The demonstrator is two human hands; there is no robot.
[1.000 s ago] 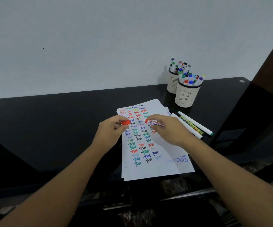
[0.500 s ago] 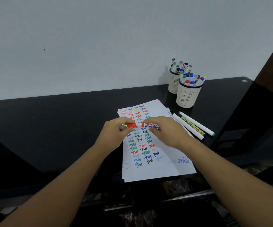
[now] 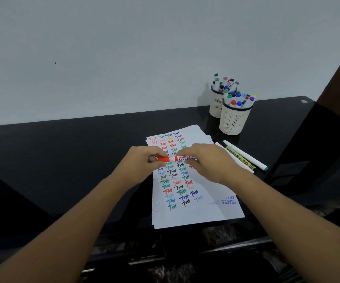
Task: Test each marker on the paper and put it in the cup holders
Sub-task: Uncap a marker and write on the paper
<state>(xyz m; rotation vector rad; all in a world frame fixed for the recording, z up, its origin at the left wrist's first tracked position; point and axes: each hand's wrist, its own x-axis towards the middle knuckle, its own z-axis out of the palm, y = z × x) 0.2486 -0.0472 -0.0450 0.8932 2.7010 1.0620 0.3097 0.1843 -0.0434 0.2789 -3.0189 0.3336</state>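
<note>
Red-capped white whiteboard marker [image 3: 183,158] sits over the white test-scribbled paper [image 3: 185,209], barrel pinched in right hand [image 3: 210,164], red cap [image 3: 163,159] pinched in left hand [image 3: 142,163]. Cap looks abt seated w/ the barrel; can't tell if fully. Risk: if cap goes on crooked or loose, tip dries or inks fingers, & marker could slip btwn hands onto the sheet.

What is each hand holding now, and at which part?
Left hand pinches the red cap; right hand grips the whiteboard marker by its barrel.

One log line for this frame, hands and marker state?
left hand: pinches red cap | right hand: holds red whiteboard marker | cap at tip, above paper
</note>
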